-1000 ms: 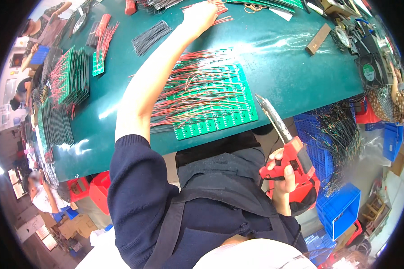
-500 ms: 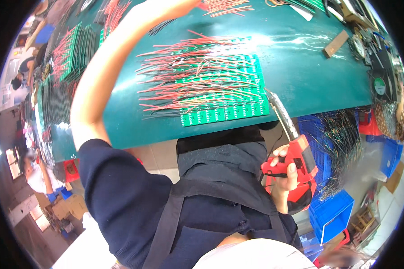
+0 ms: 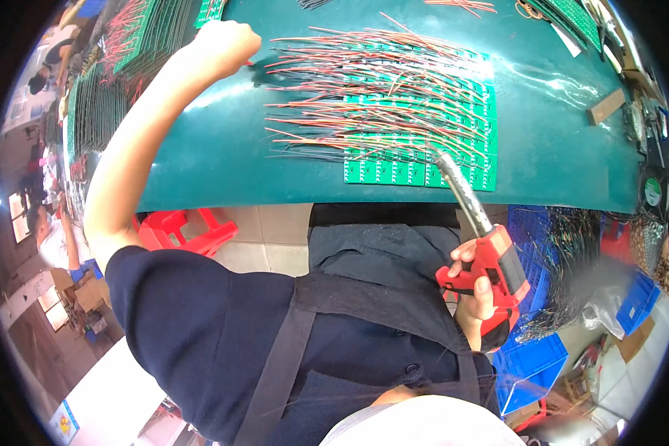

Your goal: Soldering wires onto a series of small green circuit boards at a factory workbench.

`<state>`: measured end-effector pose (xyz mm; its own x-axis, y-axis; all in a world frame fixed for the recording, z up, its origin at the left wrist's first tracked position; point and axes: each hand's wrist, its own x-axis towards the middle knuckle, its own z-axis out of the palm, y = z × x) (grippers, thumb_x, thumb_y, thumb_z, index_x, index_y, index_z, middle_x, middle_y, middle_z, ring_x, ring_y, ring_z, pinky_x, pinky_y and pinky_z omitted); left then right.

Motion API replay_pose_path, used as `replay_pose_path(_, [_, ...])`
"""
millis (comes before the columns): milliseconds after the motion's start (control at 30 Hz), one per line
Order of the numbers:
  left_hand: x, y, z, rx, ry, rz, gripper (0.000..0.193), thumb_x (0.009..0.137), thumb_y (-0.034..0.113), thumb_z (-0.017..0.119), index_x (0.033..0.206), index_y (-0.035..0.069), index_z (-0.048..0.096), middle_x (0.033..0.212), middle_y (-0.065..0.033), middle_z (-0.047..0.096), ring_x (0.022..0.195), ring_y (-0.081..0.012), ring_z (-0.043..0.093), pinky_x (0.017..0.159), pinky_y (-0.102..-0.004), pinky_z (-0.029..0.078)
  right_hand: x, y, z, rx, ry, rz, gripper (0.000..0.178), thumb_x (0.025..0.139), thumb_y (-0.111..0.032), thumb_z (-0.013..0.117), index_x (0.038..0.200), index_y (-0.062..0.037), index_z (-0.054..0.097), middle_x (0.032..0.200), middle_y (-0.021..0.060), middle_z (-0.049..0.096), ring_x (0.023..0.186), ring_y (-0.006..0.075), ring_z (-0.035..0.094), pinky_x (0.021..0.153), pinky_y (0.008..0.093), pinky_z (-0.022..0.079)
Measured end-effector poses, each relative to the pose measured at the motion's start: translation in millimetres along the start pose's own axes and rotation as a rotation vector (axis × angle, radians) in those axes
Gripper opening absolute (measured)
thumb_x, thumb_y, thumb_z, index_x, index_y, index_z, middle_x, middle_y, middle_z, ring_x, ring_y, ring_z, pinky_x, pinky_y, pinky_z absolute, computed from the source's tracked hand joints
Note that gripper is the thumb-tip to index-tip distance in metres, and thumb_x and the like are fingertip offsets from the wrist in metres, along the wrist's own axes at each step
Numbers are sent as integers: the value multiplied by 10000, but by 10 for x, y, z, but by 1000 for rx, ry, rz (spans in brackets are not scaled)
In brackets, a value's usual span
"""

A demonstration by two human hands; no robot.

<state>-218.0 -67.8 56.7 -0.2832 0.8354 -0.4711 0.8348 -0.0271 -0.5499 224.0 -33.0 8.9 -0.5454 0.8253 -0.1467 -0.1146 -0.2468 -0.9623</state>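
My right hand [image 3: 476,286] is wrapped round the grip of a red soldering gun [image 3: 502,271] at the table's front edge. Its long metal barrel points up and away, the tip over the near right part of the green circuit boards [image 3: 394,172]. These boards lie side by side in a block, with red and black wires [image 3: 312,119] across them, sticking out to the left. My left hand [image 3: 227,48] is closed, left of the far end of the wires. A small red bit shows under its fingers; what it holds is hidden.
Racks of upright boards with wires [image 3: 145,44] stand at the left. More red wires [image 3: 461,4] lie at the far edge. A brown block [image 3: 606,107] sits at the right of the green table [image 3: 557,163]. Below are blue crates [image 3: 531,368] and a red stool [image 3: 186,232].
My left hand has come back from the loose red wires at the far side, to the left of the boards. The view has shifted; the gun's tip now overlaps the boards.
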Motion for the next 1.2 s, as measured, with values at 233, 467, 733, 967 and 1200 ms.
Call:
replay_pose_path(233, [-862, 588, -369, -635, 646, 357, 163, 752, 61, 629, 913, 72, 611, 860, -76, 588, 809, -268, 621, 677, -344, 532, -31, -12, -3, 104, -215, 265, 598, 774, -391, 726, 1106, 74, 549, 939, 156, 635, 795, 201, 651, 696, 304, 557])
replay_pose_path(467, [-900, 1301, 42, -739, 767, 528, 408, 696, 71, 649, 1100, 19, 633, 857, -72, 577, 728, -211, 611, 599, -303, 521, -89, 147, -19, 93, -269, 293, 673, 797, -296, 697, 1256, 130, 450, 939, 177, 652, 782, 225, 671, 686, 324, 572])
replay_pose_path(733, [-744, 1370, 181, -736, 859, 526, 413, 661, 68, 679, 1072, 44, 659, 826, -49, 556, 678, -167, 592, 570, -276, 510, -64, 171, -44, 26, -300, 254, 637, 804, -203, 664, 1282, 141, 421, 882, 190, 661, 729, 220, 678, 620, 299, 569])
replay_pose_path(967, [-738, 1391, 226, -762, 851, 519, 392, 671, 57, 679, 1063, 43, 660, 820, -42, 555, 691, -159, 600, 571, -275, 511, -86, 282, -76, 9, -326, 253, 638, 804, -167, 659, 1303, 137, 404, 874, 185, 671, 696, 197, 678, 613, 285, 565])
replay_pose_path(1200, [-720, 1404, 233, -770, 865, 522, 380, 680, 58, 682, 1058, 41, 656, 816, -32, 551, 681, -153, 593, 560, -265, 505, -89, 317, -115, -107, -330, 206, 596, 791, -151, 650, 1271, 141, 451, 837, 160, 678, 666, 170, 679, 622, 265, 552])
